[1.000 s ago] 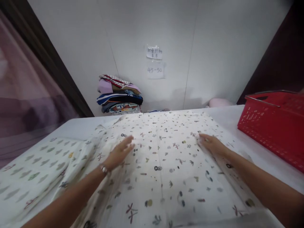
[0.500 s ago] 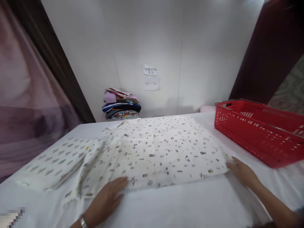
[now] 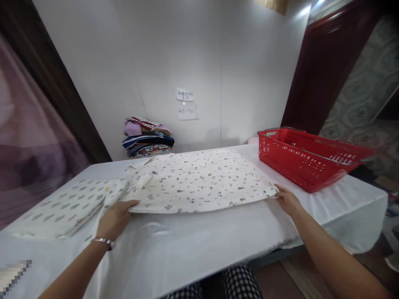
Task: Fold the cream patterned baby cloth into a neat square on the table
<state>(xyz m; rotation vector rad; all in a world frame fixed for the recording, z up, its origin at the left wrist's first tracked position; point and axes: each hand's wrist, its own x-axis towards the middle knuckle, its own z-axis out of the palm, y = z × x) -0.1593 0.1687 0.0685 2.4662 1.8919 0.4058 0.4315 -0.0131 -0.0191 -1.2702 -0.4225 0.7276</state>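
Note:
A white cloth [image 3: 199,182] with small scattered prints lies spread over the table, its near edge drawn into a straight fold. My left hand [image 3: 116,218], with a bracelet at the wrist, has its fingers closed on that edge near the left end. At the near right corner, my right hand [image 3: 287,200] pinches the cloth between thumb and fingers. Left of it lies more white fabric with a grey cloud print [image 3: 68,201]; whether the two pieces are joined I cannot tell.
A red plastic basket [image 3: 286,162] with metal handles stands on the right of the white-covered table [image 3: 193,245]. Against the wall at the back is a stack of folded clothes [image 3: 148,139]. Paper signs [image 3: 186,111] hang above. A pinkish curtain [image 3: 40,137] borders the left side.
Both hands have moved away from me with the near edge, and my left hand has gone from lying flat to gripping it. The edge is now folded. The view has shifted right.

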